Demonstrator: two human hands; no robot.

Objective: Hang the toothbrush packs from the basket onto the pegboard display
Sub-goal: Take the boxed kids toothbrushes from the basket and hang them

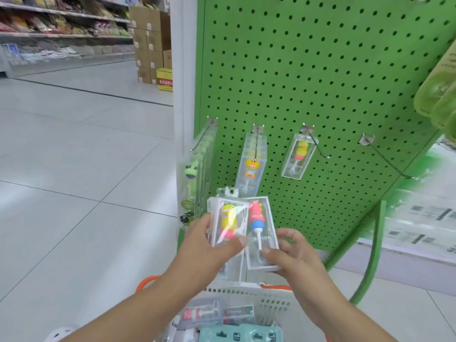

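Head view: the left hand (pixel 209 245) grips a yellow dinosaur toothbrush pack (pixel 228 222), fingers curled round its edges; the right hand (pixel 293 253) pinches a red dinosaur toothbrush pack (pixel 260 233) beside it, apparently separating the two for hanging. Above the hands, the green pegboard (pixel 320 70) offers an empty hook (pixel 387 159); below the hands, the basket (pixel 249 296) holds further packs.

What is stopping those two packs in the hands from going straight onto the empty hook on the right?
Nothing visible. The red pack and yellow pack are held low, and the empty hook sticks out bare from the pegboard, with open space between them.
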